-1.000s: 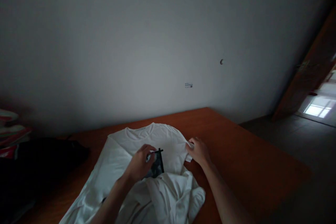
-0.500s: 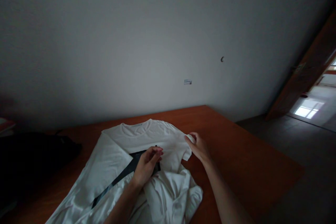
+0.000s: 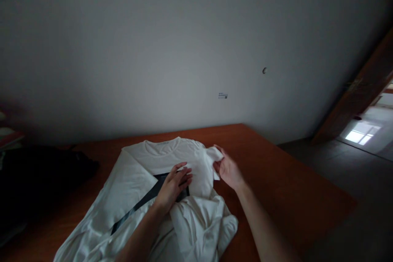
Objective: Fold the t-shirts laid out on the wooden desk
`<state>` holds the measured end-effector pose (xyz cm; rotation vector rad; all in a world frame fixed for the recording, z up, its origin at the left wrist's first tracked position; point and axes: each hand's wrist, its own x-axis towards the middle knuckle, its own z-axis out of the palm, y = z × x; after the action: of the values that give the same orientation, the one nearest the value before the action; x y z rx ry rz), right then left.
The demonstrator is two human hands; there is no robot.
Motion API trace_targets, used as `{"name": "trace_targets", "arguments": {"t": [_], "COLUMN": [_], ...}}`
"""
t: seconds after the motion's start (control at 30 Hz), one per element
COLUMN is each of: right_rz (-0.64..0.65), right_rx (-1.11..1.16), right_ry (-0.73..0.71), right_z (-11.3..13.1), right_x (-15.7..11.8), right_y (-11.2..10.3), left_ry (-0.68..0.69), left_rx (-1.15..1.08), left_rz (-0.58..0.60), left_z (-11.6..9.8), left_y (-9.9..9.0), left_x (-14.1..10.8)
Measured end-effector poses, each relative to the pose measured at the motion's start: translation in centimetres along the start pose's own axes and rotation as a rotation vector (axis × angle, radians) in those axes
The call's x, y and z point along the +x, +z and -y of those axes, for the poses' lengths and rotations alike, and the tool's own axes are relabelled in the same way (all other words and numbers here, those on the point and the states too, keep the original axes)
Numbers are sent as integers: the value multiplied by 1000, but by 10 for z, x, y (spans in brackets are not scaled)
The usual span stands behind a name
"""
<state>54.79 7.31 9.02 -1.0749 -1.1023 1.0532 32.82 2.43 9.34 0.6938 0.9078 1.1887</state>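
Note:
A white T-shirt point(image 3: 196, 155) with a dark printed panel lies on the table, its neckline toward the wall. Its lower part is bunched up near me, and the sleeve on the left is laid inward over the print. My right hand point(image 3: 229, 170) grips the edge of the right sleeve and holds it slightly raised. Over the middle of the shirt is my left hand point(image 3: 175, 184), fingers apart and holding nothing; whether it touches the cloth I cannot tell.
The brown wooden table point(image 3: 285, 188) stretches right toward its edge. Black cloth point(image 3: 46, 180) lies on the left. A pale wall point(image 3: 153, 49) with a small label point(image 3: 223, 95) stands behind. An open door point(image 3: 350, 90) is at the far right.
The right sleeve has been lifted and drawn inward by my right hand. My left hand has opened from a pinch, its fingers spreading over the shirt. The view has shifted slightly.

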Motion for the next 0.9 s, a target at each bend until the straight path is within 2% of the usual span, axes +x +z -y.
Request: {"name": "trace_targets", "arguments": {"t": [0.07, 0.1, 0.2, 0.27, 0.4, 0.53, 0.73, 0.9], "right_rz": [185, 208, 85, 81, 279, 451, 441, 435], "right_rx": [230, 260, 21, -202, -525, -632, -700, -714], "right_ry": [68, 77, -23, -125, -255, -316, -372, -483], "right_z": [3, 2, -10, -19, -26, -26, -33, -26], "right_x": [-6, -8, -12, -14, -19, -25, -24, -24], "right_y": [9, 13, 21, 23, 20, 15, 9, 9], "left_ry": [-53, -70, -72, -51, 7, 86, 258, 350], "left_rx": [-53, -67, -71, -61, -56, 25, 96, 226], "left_rz": [8, 14, 27, 10, -32, -74, -161, -224], "left_z": [-1, -1, -2, -1, 2, 7, 11, 12], "left_y": [0, -1, -1, -2, -4, -7, -11, -18], "left_x": [0, 1, 1, 1, 2, 6, 12, 16]}}
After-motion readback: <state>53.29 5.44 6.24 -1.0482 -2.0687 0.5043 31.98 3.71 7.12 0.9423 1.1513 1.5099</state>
